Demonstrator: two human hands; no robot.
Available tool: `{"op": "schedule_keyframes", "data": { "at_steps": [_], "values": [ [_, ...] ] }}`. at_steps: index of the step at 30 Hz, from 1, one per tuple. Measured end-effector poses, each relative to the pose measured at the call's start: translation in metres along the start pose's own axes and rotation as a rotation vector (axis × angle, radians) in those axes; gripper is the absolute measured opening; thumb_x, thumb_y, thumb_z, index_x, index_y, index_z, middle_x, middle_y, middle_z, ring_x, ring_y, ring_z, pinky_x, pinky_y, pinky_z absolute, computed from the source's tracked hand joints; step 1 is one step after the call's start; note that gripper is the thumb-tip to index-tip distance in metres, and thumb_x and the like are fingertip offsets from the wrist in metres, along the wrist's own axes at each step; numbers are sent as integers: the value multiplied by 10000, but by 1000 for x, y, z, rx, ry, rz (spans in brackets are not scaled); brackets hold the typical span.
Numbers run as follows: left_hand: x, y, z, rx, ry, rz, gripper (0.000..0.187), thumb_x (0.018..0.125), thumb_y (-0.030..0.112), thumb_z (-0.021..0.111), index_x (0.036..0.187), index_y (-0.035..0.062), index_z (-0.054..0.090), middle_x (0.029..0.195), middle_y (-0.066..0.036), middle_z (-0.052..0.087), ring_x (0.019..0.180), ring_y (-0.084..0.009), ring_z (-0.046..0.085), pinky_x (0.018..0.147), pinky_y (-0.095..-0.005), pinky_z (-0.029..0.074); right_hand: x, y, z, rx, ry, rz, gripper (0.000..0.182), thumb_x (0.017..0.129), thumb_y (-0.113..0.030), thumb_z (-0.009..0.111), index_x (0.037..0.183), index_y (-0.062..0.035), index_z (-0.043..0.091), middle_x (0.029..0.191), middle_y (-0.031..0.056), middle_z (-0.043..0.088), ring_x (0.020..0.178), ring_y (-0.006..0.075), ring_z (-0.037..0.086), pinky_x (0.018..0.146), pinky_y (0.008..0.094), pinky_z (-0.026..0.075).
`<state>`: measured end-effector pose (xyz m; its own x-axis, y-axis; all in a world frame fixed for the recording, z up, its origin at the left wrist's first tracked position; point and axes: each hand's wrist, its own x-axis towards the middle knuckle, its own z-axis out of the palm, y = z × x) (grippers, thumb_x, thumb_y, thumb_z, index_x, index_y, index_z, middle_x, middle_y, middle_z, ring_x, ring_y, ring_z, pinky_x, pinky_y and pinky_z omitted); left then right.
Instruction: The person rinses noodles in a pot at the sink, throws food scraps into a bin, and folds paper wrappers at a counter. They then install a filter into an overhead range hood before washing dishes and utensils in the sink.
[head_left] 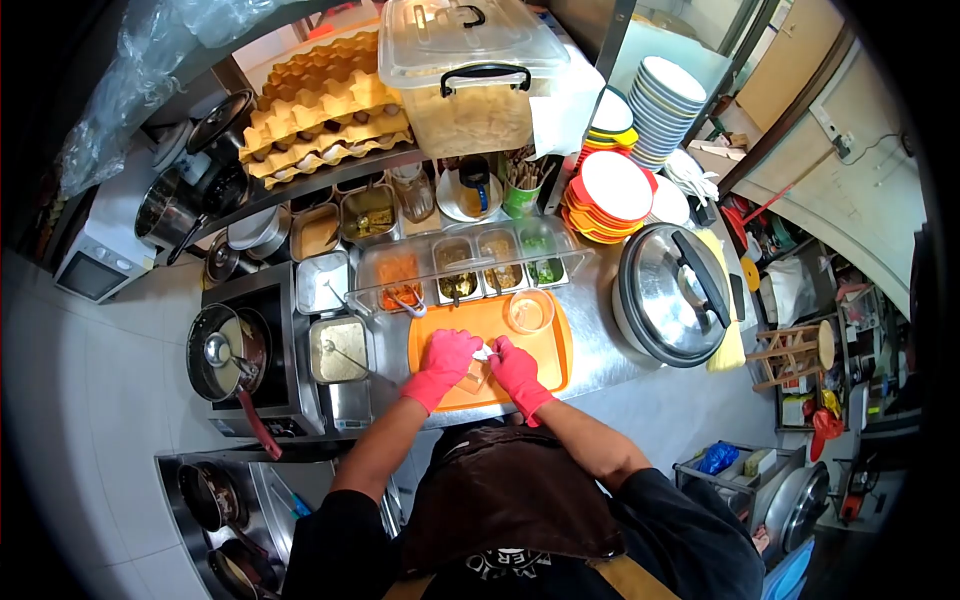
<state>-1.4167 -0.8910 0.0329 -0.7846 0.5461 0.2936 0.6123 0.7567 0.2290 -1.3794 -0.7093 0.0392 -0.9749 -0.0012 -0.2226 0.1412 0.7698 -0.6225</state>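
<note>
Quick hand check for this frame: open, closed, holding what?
Left hand: pink-gloved, closed, pinching a small white item, too small to identify.
Right hand: pink-gloved, closed on the same item from the other side.

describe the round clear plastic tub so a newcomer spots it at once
On the steel counter, find the bright orange rectangular tray. Just beyond the pink-gloved right hand, by the tray's far edge, sits the clear plastic tub. It is round, unlike the rectangular food bins behind it.

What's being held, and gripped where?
Small white item, apparently pinched at opposite sides by left hand and right hand; exact grip points hidden.
</note>
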Motion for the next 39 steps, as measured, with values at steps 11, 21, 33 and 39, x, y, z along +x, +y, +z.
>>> {"op": "schedule_keyframes", "data": {
  "at_steps": [11, 21, 33, 39],
  "values": [
    [-4, 15, 16, -11, -164, -250, 65, 807, 195, 648, 870, 183, 652, 790, -42, 654, 744, -277, 651, 691, -443, 475, -2, -8, 23, -26, 15, 139, 219, 904, -289, 614, 1061, -136, 622, 905, 148, 712, 858, 365, 686, 745, 468, 525],
    [-20, 17, 4, -173, -180, -317, 137, 811, 203, 678, 947, 204, 689, 877, -28, 654, 871, -287, 635, 792, -449, 486, -3, 8, 18, 6, -13, 1, 269, 875, -243, 622, 1107, -118, 680, 1042, 158, 713, 953, 362, 681, 803, 457, 540],
    [-11, 28, 19, -318, -169, -655, 105, 851, 220, 656, 921, 145, 678, 928, -90, 707, 917, -328, 673, 794, -468, 511, 0, 0, 21, 57, 46, 145, 186, 880, -284, 617, 998, -146, 657, 911, 144, 719, 860, 352, 688, 743, 459, 534],
    [-6, 32, 11, -287, -227, -759, 124, 842, 218, 667, 929, 131, 675, 943, -114, 700, 928, -355, 666, 803, -480, 510, 8, -4, 20, 8, -11, 304, 234, 859, -312, 632, 1046, -172, 651, 898, 110, 734, 842, 344, 703, 746, 450, 535]
  ]
}}
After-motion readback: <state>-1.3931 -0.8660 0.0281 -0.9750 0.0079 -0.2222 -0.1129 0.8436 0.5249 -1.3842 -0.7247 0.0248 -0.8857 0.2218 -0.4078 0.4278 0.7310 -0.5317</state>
